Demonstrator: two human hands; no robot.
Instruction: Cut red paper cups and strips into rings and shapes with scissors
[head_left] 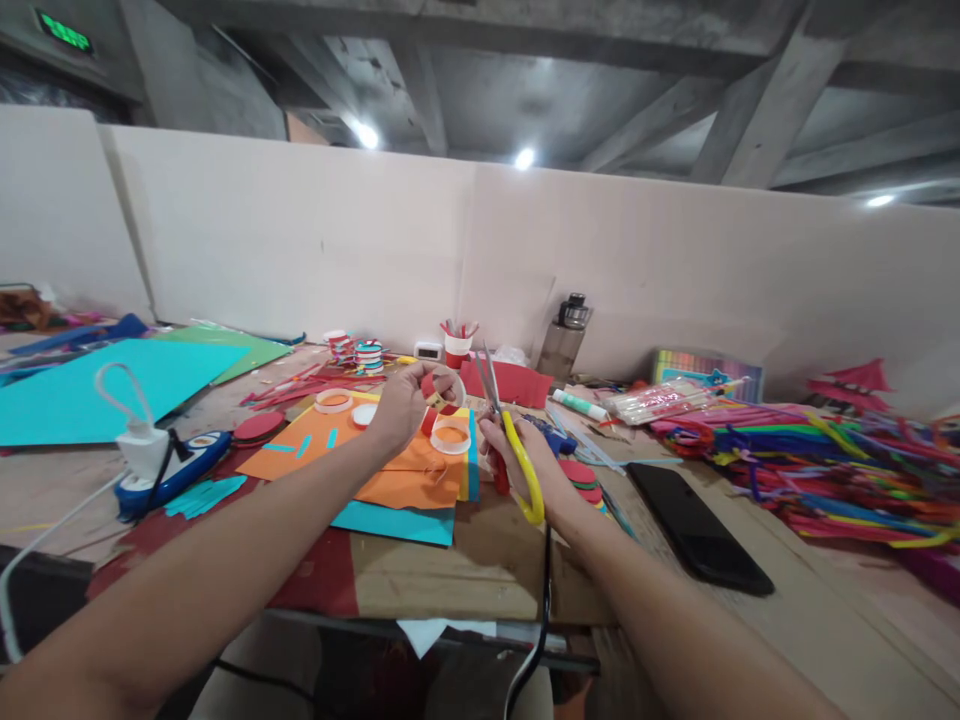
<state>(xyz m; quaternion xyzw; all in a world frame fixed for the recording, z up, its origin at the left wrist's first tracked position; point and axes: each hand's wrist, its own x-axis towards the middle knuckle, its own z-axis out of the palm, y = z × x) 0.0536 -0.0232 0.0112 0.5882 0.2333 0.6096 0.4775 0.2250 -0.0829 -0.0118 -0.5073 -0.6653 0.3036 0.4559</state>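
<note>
My left hand [405, 405] pinches a small ring [450, 393] coloured red and white, above orange paper sheets [409, 485]. To its right, my right hand [525, 455] grips yellow-handled scissors [525, 472], their blades pointing up and away from me. Part of the handle is hidden by the fingers. Just below the ring lies a white paper ring [450, 436] with an orange inside. Another ring [334, 401] and small turquoise strips [304, 446] rest on the orange paper. Beside my right wrist are red paper discs [579, 474].
A black phone [697, 525] lies right of my right arm, near many colourful strips [795, 460]. A bottle [564, 335] and a cup [458, 346] stand by the white partition [315, 235]. At left are a blue power strip [176, 475] and turquoise sheet [112, 390].
</note>
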